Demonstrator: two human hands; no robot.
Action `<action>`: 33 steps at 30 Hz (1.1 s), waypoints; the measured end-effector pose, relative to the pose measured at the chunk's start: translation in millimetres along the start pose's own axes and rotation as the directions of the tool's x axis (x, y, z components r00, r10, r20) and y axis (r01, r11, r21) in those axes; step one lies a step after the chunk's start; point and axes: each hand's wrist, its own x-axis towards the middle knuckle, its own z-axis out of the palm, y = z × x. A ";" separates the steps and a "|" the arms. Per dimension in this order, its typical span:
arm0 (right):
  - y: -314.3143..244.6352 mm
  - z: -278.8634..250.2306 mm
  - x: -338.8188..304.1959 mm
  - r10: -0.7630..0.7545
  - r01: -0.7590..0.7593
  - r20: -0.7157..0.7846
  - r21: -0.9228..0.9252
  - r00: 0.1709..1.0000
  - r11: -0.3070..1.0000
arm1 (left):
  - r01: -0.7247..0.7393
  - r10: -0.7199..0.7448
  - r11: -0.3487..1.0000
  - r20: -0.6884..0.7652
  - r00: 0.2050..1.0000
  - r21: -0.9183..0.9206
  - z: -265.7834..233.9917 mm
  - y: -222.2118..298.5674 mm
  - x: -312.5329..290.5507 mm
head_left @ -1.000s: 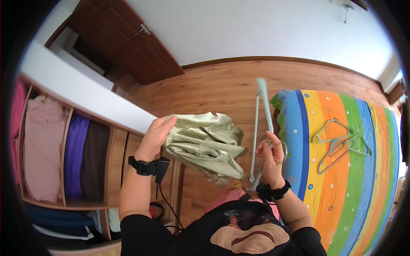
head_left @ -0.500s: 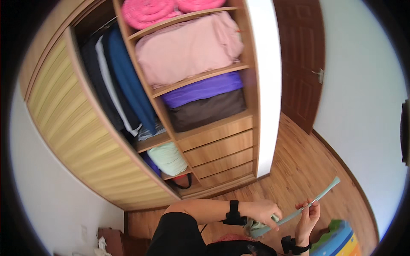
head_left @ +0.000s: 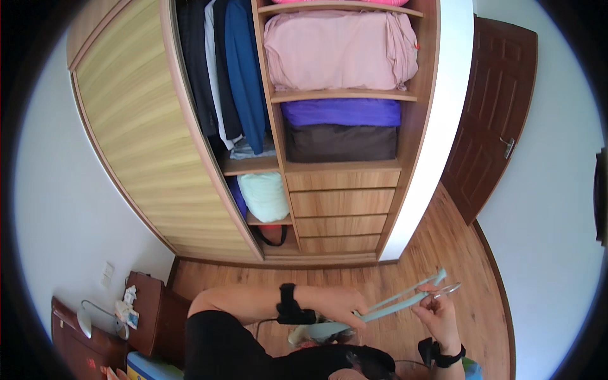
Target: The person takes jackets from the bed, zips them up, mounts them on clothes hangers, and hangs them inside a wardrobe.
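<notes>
Hanger [head_left: 396, 305] slanted across my front: right grip [head_left: 439, 320] pinching near hook [head_left: 453, 289], left grip [head_left: 342, 308] clasping nearer end, likely for steadiness.

Facing me, 1 shelf [head_left: 345, 96] carries a pink bundle [head_left: 342, 52]; the shelf below [head_left: 342, 166] carries 2, a purple bundle [head_left: 342, 113] atop a dark brown bundle [head_left: 342, 143].

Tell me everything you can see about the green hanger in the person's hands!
The hanger is pale green and looks smooth, like plastic. Two slim bars show between the hands, and a thin curved hook pokes out by the right hand, whose fingers pinch it there. It's held aslant in the air, hook end toward the person's right. The left hand covers part of it farther along, so its whole shape can't be seen.
</notes>
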 end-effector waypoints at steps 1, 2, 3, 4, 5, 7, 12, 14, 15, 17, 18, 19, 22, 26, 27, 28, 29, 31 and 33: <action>-1.8 -2.7 3.1 -0.052 0.050 0.002 -0.263 0.999 0.963 | 0.038 -0.039 0.999 0.014 0.999 0.017 -2.3 2.0 -3.6; -2.5 -4.5 6.2 -0.100 0.097 0.022 -0.507 0.995 0.857 | 0.035 -0.035 0.999 0.013 0.999 0.003 -3.3 4.4 -6.8; -1.0 -4.3 9.7 -0.239 0.231 0.053 -0.527 0.969 0.818 | 0.008 -0.008 1.000 0.005 1.000 0.000 -3.6 7.3 -9.8; -2.3 -6.7 10.8 -0.228 0.221 0.054 -0.531 0.972 0.818 | -0.018 0.018 1.000 0.000 1.000 -0.001 -5.1 10.2 -11.8; -4.2 -10.2 12.0 -0.354 0.367 0.153 -0.631 0.923 0.684 | 0.107 -0.109 0.993 0.060 0.992 0.039 -9.6 14.1 -13.5; -4.0 -17.2 13.2 -0.440 0.487 0.265 -0.691 0.858 0.534 | 0.080 -0.080 0.997 -0.045 0.996 -0.014 -14.3 8.6 -23.2; 19.6 -30.4 22.5 -0.107 0.173 0.321 -0.183 0.941 0.968 | 0.230 -0.200 0.973 -0.381 0.903 0.034 -46.5 16.0 -55.9; 12.0 -8.1 31.7 -0.170 0.173 0.493 0.040 0.853 0.984 | 0.195 -0.268 0.958 -0.415 0.870 -0.210 -51.3 26.1 -59.0; 13.3 1.1 36.0 -0.199 0.201 0.548 0.057 0.812 0.978 | 0.197 -0.268 0.958 -0.402 0.875 -0.209 -52.9 33.4 -55.1; 15.7 24.9 49.3 -0.276 0.264 0.626 0.115 0.729 0.958 | 0.153 -0.191 0.981 -0.469 0.862 -0.118 -57.8 49.9 -50.3; 17.2 37.1 55.3 -0.319 0.296 0.648 0.149 0.692 0.944 | 0.149 -0.184 0.983 -0.462 0.868 -0.111 -59.5 54.7 -47.9; 18.0 47.9 56.7 -0.325 0.303 0.642 0.149 0.694 0.941 | 0.124 -0.160 0.987 -0.483 0.861 -0.106 -61.0 59.7 -46.5; 17.2 72.7 63.2 -0.343 0.319 0.638 0.158 0.689 0.935 | 0.076 -0.117 0.992 -0.498 0.859 -0.102 -66.4 72.6 -43.6; 4.5 82.1 70.2 -0.243 0.289 0.726 0.063 0.643 0.955 | 0.004 -0.008 1.000 -0.555 0.832 -0.010 -71.3 75.5 -41.5; -2.4 76.4 73.1 -0.164 0.228 0.737 0.014 0.656 0.974 | 0.003 -0.009 1.000 -0.552 0.834 -0.012 -73.6 74.6 -42.6; -8.5 66.8 76.3 -0.081 0.165 0.738 -0.042 0.670 0.985 | 0.027 -0.072 0.995 -0.531 0.844 -0.093 -77.4 71.4 -42.1; -11.9 58.8 79.8 -0.146 0.218 0.698 -0.015 0.701 0.976 | 0.059 -0.142 0.983 -0.507 0.850 -0.175 -80.0 67.1 -43.1; -29.9 38.3 87.8 -0.137 0.204 0.658 -0.025 0.741 0.979 | 0.153 -0.155 0.987 -0.494 0.856 -0.046 -81.6 55.5 -45.3; -50.3 25.2 94.9 -0.138 0.256 0.629 -0.101 0.765 0.961 | 0.355 -0.281 0.933 -0.493 0.823 0.062 -78.7 43.2 -38.4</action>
